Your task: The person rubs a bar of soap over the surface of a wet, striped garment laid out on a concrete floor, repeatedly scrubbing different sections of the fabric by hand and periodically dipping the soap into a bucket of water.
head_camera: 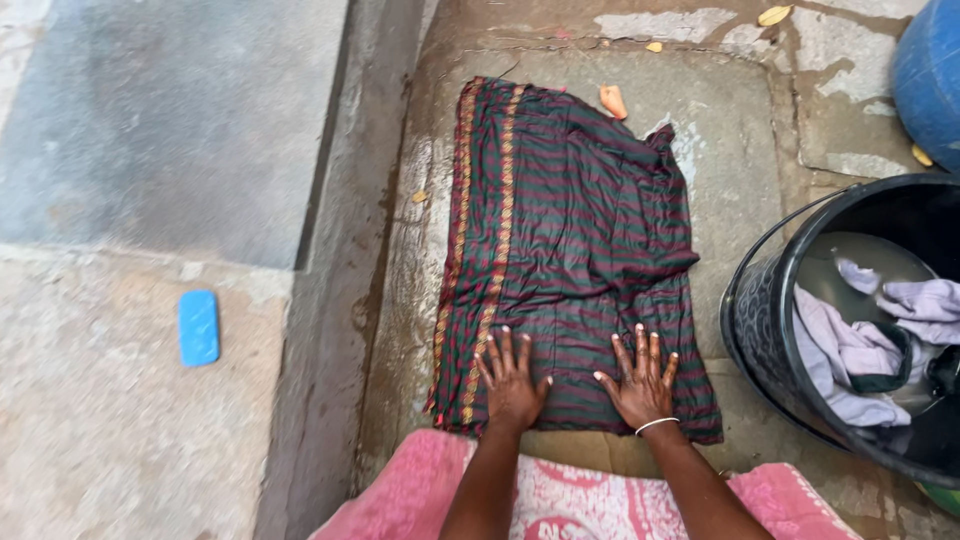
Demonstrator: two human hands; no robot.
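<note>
Both hands are laid flat, fingers spread, gripping nothing. The left hand (pixel 512 382) and right hand (pixel 640 380) press palm-down, side by side, on the near end of a dark striped cloth (pixel 575 230), green and maroon with a patterned gold band running along the edge out beyond the left hand. The cloth lies spread on a wet stone slab (pixel 740 130), stretching away from the hands to its far end. A thin white bangle (pixel 655 425) sits on the right wrist.

Just right of the right hand stands a black bucket (pixel 760 320) holding murky water and pale lilac garments (pixel 850 350), with one dark piece among them. Farther off, beyond and right of the bucket, part of a blue drum (pixel 930 70) shows. A small orange scrap (pixel 612 100) lies just beyond the far edge of the cloth.

Well to the left of the left hand, across a raised stone step, a blue rounded rectangular bar (pixel 198 327) rests on the concrete floor (pixel 90 420); no label can be made out. Below the forearms, pink patterned fabric (pixel 420 495) covers the lap
</note>
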